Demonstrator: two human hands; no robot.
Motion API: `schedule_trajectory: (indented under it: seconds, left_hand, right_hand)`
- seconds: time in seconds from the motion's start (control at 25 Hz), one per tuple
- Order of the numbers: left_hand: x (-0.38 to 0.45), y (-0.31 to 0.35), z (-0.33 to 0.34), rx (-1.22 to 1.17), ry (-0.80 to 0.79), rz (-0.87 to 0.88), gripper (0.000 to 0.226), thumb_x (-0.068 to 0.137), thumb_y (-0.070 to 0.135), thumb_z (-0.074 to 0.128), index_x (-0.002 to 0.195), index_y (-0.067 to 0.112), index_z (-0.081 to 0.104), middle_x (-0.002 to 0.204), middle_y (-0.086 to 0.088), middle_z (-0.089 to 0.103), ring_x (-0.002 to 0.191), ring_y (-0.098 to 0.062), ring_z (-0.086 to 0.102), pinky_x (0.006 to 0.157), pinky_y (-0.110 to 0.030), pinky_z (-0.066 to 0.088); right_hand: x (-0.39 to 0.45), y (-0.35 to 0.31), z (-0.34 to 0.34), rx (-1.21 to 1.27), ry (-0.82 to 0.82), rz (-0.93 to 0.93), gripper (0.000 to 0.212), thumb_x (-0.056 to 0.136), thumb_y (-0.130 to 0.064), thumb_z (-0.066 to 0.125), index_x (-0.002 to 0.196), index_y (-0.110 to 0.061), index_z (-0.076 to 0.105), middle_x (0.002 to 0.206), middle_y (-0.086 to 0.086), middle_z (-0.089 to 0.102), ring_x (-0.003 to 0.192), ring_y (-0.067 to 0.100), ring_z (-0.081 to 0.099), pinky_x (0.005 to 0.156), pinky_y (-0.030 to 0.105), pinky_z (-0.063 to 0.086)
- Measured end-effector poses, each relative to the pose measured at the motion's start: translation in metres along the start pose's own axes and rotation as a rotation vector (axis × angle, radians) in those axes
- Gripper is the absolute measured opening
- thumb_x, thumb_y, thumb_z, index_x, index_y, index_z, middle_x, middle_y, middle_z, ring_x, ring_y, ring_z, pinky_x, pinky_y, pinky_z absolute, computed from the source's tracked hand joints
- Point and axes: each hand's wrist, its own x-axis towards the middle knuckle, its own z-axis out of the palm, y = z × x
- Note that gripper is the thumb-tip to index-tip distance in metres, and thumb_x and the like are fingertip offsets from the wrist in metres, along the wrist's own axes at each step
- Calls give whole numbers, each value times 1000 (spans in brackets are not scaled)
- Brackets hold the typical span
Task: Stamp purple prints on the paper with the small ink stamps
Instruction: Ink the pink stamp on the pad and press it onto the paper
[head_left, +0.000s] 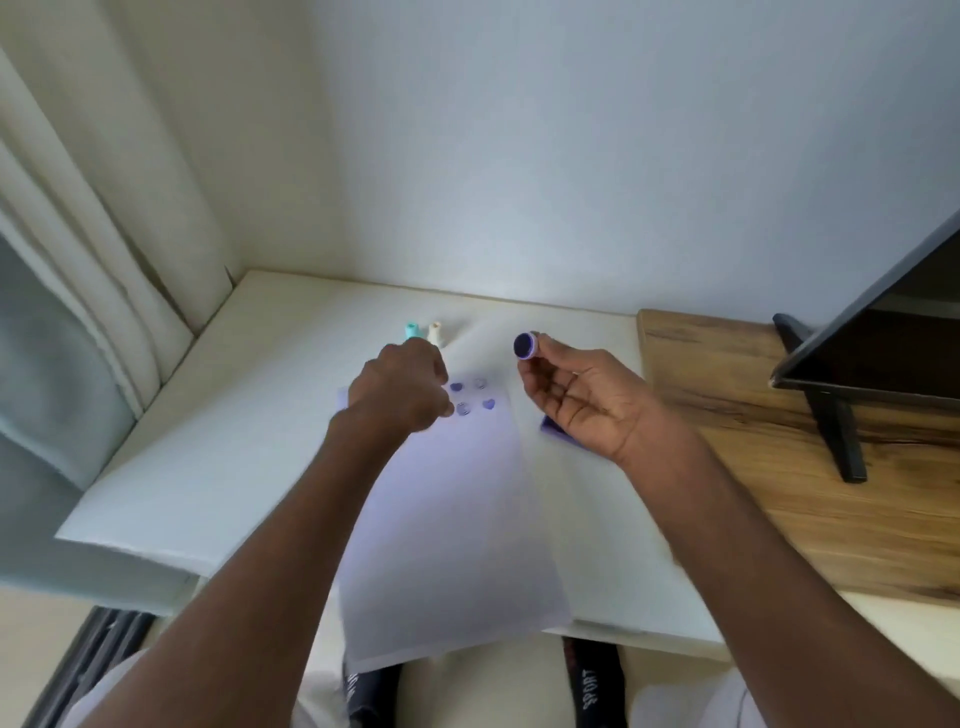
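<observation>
A white sheet of paper (447, 519) lies on the white table and hangs over its near edge. Several purple prints (472, 397) sit near its far end. My left hand (400, 387) is closed in a fist over the paper's far left corner, right beside the prints; what it holds is hidden. My right hand (576, 400) is raised above the table with a small round purple ink pad (525, 346) pinched between thumb and forefinger, its dark face turned toward me. A teal stamp (411, 331) and a cream stamp (435, 332) stand upright just beyond my left hand.
A purple flat object (549, 427) lies partly hidden under my right hand. The white table (218, 441) meets a wooden desk (769, 467) on the right, which carries a dark screen on a black stand (841, 395). A curtain (78, 260) hangs at left.
</observation>
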Motion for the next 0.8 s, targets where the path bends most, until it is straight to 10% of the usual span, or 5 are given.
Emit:
schedule_trajectory:
  seconds: [0.24, 0.44, 0.8]
  left_hand:
    - [-7, -95, -57, 58, 20, -263, 18, 81, 6, 70, 79, 23, 78, 78, -7, 71, 69, -27, 68, 75, -32, 59]
    - [-13, -126, -48, -48, 11, -405, 13, 76, 2, 75, 84, 9, 81, 78, -13, 77, 66, -25, 76, 80, -43, 65]
    - [-10, -118, -38, -62, -23, -344, 29, 75, 5, 80, 103, 12, 73, 106, -5, 73, 100, -30, 72, 90, -44, 59]
  right_hand:
    - [11, 70, 43, -824, 119, -396, 27, 74, -6, 89, 99, -9, 79, 86, 5, 80, 70, 13, 73, 74, 26, 60]
    - [16, 118, 75, -1009, -3, -501, 18, 69, -15, 89, 85, -19, 81, 75, -7, 80, 77, 3, 76, 81, 28, 59]
    - [29, 162, 92, -1247, 42, -630, 14, 79, -21, 81, 92, -25, 82, 92, -13, 81, 93, 3, 75, 89, 28, 55]
